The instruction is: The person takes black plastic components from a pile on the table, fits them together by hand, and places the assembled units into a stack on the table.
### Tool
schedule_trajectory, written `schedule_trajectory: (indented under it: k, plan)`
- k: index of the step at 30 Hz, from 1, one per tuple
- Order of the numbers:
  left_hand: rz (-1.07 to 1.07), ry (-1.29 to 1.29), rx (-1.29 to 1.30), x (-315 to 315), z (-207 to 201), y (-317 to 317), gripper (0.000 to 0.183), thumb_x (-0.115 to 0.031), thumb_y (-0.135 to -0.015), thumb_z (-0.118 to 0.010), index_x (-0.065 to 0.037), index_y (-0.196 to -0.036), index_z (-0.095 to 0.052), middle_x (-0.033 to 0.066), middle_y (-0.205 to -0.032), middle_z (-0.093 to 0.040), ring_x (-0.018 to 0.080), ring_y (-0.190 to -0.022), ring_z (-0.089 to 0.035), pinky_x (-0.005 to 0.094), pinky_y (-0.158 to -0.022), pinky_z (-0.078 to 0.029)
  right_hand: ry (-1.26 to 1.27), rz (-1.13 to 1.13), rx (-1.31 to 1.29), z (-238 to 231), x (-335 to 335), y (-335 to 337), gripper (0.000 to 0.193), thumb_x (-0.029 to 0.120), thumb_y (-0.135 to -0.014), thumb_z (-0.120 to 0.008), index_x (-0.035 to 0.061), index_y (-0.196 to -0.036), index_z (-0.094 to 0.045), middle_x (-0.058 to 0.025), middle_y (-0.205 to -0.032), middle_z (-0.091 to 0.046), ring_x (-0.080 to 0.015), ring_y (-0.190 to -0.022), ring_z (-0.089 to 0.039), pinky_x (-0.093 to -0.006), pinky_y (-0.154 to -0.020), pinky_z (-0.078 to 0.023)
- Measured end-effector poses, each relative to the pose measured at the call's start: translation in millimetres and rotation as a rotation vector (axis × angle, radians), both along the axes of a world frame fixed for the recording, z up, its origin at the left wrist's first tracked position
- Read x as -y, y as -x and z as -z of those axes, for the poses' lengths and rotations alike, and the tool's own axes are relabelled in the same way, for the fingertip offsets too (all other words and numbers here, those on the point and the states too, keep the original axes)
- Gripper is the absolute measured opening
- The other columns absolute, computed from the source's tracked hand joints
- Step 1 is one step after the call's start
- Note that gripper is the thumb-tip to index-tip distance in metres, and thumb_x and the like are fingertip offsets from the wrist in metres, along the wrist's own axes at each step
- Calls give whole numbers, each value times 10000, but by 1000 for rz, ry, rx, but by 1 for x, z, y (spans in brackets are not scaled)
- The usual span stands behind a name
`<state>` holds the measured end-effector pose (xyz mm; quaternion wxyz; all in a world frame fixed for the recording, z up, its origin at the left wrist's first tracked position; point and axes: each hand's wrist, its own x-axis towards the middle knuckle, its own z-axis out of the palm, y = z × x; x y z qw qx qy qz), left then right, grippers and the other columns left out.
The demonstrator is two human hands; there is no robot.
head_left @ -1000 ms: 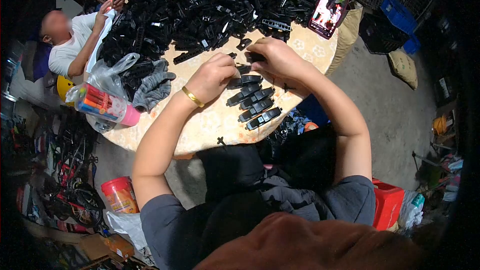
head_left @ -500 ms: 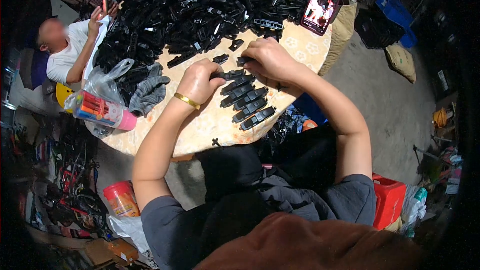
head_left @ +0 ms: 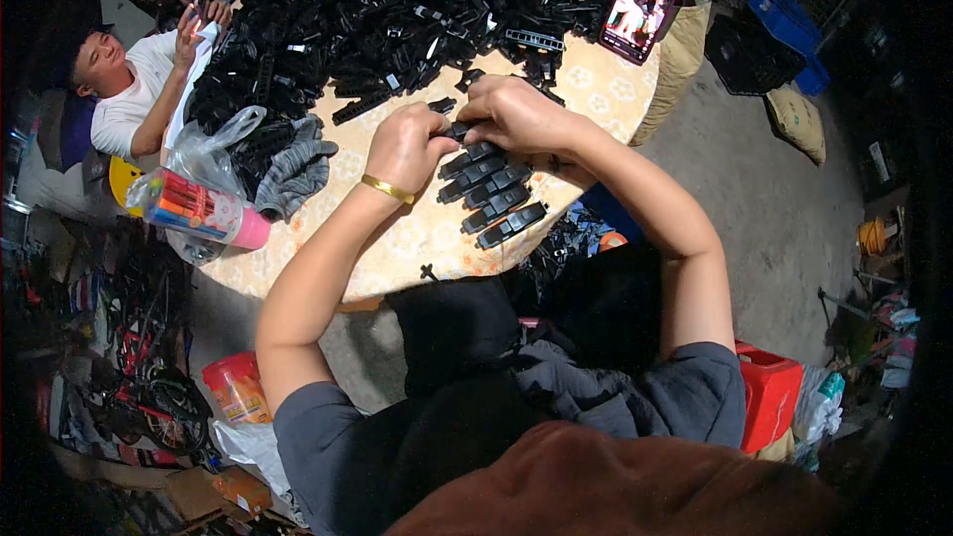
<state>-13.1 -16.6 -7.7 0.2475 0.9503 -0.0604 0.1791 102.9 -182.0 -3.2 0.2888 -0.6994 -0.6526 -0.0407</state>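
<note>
My left hand [head_left: 407,144], with a gold-coloured bracelet at its wrist, pinches the near end of a small black plastic part [head_left: 458,130]. My right hand [head_left: 518,115] is closed on the same part from the other side, and its fingers hide much of it. Directly below my hands, several like black plastic pieces [head_left: 499,197] lie in a slanting row on the flowered tablecloth [head_left: 397,248]. Another loose black piece [head_left: 441,105] rests just beyond my left fingertips. A large heap of black plastic parts [head_left: 407,20] covers the far side of the table.
A phone [head_left: 640,10] playing a video stands at the far right. On the left are a grey glove [head_left: 298,174], a clear plastic bag [head_left: 213,144] and a pink-based cup of coloured pens [head_left: 213,213]. Across the table, a person in white [head_left: 139,89] holds a phone.
My right hand has moved left and nearer, meeting my left hand at the black part. The person on the left has turned their head upward.
</note>
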Motion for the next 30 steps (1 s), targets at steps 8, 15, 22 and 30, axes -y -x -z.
schedule_trajectory:
  k: [8,15,22,30]
  plan:
    - [207,93,-204,-25,-20,4,210,-163,-634,-769,-19,-723,-646,109,-732,-596,246,-710,-578,337,-660,-466,106,32,-249,-3,-3,-6,205,193,-824,-633,6,-903,-660,-142,-889,-642,-301,-851,-599,-367,-748,-477]
    - [-69,78,-233,-48,-11,-4,431,-136,-692,-770,-33,-1044,-544,32,-725,-545,125,-658,-512,272,-602,-441,80,266,211,17,-15,-30,229,162,-805,-573,109,-1009,-664,-50,-992,-624,-241,-1026,-517,-395,-839,-424]
    - [-124,264,-209,-19,1,-7,411,-175,-803,-634,-82,-1184,-508,158,-748,-589,309,-709,-590,369,-707,-480,9,205,-28,6,-9,-13,206,168,-843,-576,102,-1017,-664,-109,-867,-596,-293,-870,-572,-390,-776,-451]
    - [85,-108,100,-26,4,-13,283,-47,-730,-652,-93,-1007,-623,140,-1166,-502,346,-1073,-456,393,-885,-426,-119,62,-316,3,-12,-5,233,124,-893,-523,42,-1091,-615,-151,-1030,-622,-282,-938,-585,-354,-819,-471]
